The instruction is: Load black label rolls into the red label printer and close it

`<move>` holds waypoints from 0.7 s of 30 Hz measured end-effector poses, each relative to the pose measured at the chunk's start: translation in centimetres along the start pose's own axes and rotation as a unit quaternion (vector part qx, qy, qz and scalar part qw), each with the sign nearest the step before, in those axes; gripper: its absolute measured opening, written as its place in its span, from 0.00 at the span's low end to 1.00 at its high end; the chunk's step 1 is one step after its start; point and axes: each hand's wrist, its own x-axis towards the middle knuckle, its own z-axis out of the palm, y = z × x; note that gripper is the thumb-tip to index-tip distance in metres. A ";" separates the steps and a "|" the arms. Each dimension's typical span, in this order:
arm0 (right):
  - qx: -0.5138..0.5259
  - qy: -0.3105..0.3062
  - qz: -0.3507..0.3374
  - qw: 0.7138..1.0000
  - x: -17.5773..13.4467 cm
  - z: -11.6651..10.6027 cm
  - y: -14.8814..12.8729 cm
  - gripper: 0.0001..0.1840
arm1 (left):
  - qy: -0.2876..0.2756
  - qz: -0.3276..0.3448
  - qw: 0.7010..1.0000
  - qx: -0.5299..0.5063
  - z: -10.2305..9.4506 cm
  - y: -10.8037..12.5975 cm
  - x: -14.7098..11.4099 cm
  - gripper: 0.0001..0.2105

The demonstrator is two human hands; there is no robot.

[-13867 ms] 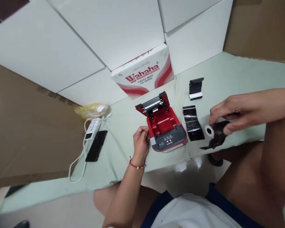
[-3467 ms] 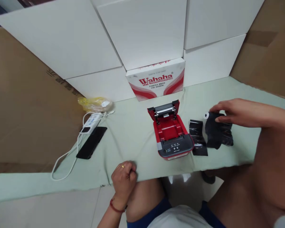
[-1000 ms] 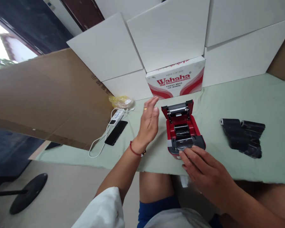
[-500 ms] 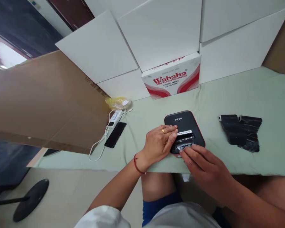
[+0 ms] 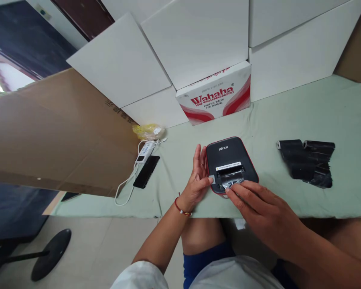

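Observation:
A black label printer (image 5: 228, 154) with a red edge lies flat on the cloth. Shiny dark film (image 5: 232, 176) lies in its slot, below a white label strip (image 5: 228, 166). My left hand (image 5: 197, 180) rests along the printer's left side, fingers stretched out, its thumb touching a grey tab (image 5: 212, 180) at the corner. The fingers of my right hand (image 5: 260, 200) are pressed together on the film at the slot's front edge; their tips are partly hidden. To the right lie two black rolls (image 5: 307, 160) with loose film hanging from them.
A Wahaha carton (image 5: 216, 96) stands behind the printer against white panels (image 5: 195, 44). On the left are a black phone (image 5: 146, 171), a power strip (image 5: 146, 151) with a white cable, a yellow plastic bag (image 5: 149, 131) and a large cardboard sheet (image 5: 63, 136). The green cloth's front edge runs near my wrists.
My left hand has moved off the printer's top to its left side, uncovering the label strip and grey tab. My right hand stays at the film. The view has shifted slightly.

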 end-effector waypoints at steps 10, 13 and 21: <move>0.007 -0.009 0.026 1.000 0.3 0.1 -0.1 0.27 | 0.007 -0.043 0.997 -0.056 0.7 -0.2 -0.1 0.52; -0.022 -0.013 0.015 1.000 0.7 0.2 -0.3 0.24 | 0.013 -0.035 0.996 -0.082 1.0 -0.5 -0.2 0.51; 0.051 -0.054 0.054 0.996 3.6 -2.5 0.4 0.14 | 0.088 -0.026 0.993 -0.078 0.1 -2.3 -2.6 0.40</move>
